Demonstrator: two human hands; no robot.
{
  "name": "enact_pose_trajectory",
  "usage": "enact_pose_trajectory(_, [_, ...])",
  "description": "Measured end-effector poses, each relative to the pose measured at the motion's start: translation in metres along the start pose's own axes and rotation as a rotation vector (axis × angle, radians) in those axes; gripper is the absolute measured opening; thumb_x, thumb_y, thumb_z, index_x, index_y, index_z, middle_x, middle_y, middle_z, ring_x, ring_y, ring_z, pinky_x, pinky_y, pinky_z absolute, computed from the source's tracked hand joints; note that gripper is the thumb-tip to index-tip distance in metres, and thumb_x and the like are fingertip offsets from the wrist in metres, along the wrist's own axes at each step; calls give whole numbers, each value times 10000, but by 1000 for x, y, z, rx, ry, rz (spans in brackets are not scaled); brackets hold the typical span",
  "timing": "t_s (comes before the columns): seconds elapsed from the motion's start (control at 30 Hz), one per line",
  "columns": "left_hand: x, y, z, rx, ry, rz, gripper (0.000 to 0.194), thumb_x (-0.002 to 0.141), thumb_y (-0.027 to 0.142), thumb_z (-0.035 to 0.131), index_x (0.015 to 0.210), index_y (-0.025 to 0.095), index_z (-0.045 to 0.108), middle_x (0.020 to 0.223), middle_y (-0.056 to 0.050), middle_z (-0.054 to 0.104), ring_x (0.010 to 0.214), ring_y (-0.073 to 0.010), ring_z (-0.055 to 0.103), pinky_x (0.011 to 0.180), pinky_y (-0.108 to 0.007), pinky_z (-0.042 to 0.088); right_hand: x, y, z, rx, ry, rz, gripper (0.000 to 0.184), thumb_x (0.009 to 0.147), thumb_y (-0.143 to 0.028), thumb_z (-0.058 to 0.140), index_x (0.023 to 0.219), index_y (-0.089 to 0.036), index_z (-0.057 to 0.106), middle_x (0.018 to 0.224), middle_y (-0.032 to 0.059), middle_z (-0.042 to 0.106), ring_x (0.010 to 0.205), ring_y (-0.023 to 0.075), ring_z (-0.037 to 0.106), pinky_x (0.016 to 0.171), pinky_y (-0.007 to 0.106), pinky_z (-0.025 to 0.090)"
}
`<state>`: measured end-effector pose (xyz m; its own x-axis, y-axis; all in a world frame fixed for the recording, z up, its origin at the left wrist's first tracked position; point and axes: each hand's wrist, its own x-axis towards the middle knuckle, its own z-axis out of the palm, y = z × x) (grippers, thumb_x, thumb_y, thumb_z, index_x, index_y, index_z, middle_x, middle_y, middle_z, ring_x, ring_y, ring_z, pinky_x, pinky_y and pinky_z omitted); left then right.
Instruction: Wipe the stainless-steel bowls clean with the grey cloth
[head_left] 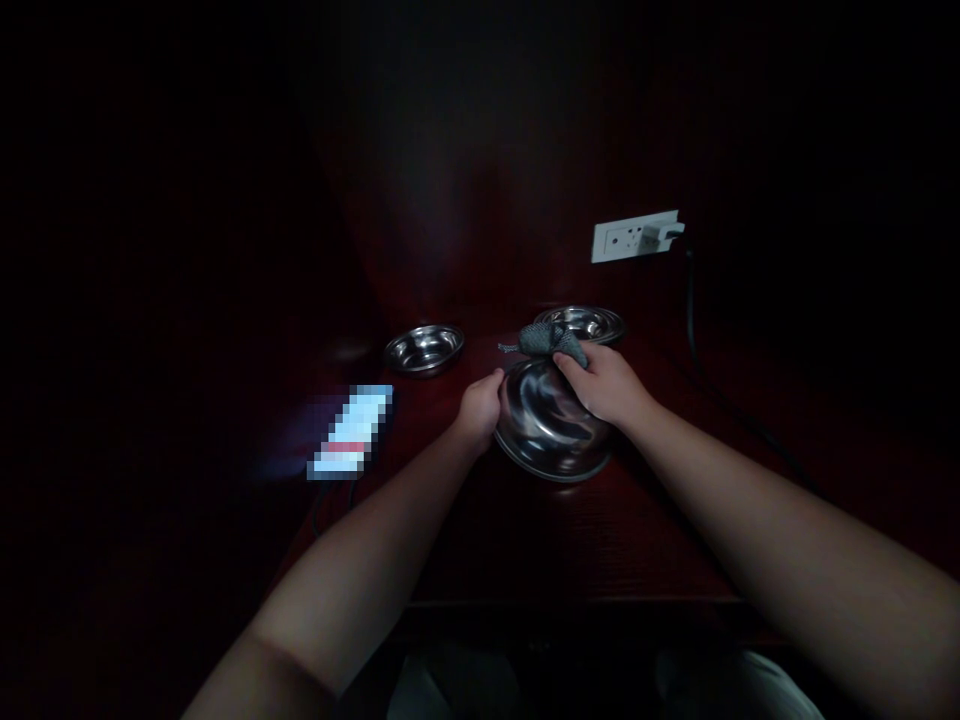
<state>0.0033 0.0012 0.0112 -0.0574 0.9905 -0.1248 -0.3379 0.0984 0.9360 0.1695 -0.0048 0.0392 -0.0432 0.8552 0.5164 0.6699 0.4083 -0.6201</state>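
A shiny metal bowl [555, 425] is tilted above the dark red table, its rounded outside facing me. My left hand [481, 408] grips the bowl's left rim, thumb on the outside and the other fingers hidden behind. My right hand [604, 382] is closed on a grey mesh cloth [541, 340], which touches the upper outside of the bowl. A loose frayed end of the cloth sticks out to the left. Behind the cloth sits another metal bowl [589, 322], partly covered by it. One more metal bowl [424, 348] stands upright farther left.
A lit phone [352, 432], its screen blurred, is at the left with a thin cable below it. On the back wall a white socket [636, 237] holds a plug, and a black cable [691, 310] runs down to the right. The table's front edge [570, 601] lies near my legs.
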Motion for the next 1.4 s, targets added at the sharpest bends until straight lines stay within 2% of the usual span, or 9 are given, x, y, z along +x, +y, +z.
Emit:
enact_pose_trajectory(0.33, [-2,2,2,27,34,-9,207,754,313,579,653,144,643,677,-45,685,631,-157,605,674,-294,464,0,2,1,10,3,2,263,828,-345,464,864,-178,664,865,65,694,794,213,625,717,297,442])
enact_pose_trajectory(0.6, [-2,1,2,3,31,9,218,706,352,636,651,141,652,676,-55,689,687,-184,628,690,-303,470,0,1,1,0,3,-1,268,827,-344,463,841,-168,665,818,64,691,759,209,621,691,293,434])
enact_pose_trajectory(0.83, [-3,3,3,2,39,-9,221,762,293,567,621,139,639,651,-46,679,606,-153,602,648,-285,455,0,1,1,-3,6,-3,255,824,-343,467,846,-179,661,828,62,689,778,216,623,696,297,432])
enact_pose_trajectory(1.2, [-1,1,2,-17,41,-1,200,738,310,607,657,134,655,678,-67,688,675,-188,632,697,-317,470,-1,2,1,14,16,-12,241,823,-341,470,827,-186,655,812,51,685,757,208,620,682,296,433])
enact_pose_trajectory(1.4, [-1,1,1,4,37,-1,209,751,308,586,654,135,650,675,-63,684,658,-175,623,680,-304,464,0,2,1,-3,16,-9,253,824,-344,469,836,-181,662,823,59,689,772,214,625,699,304,439])
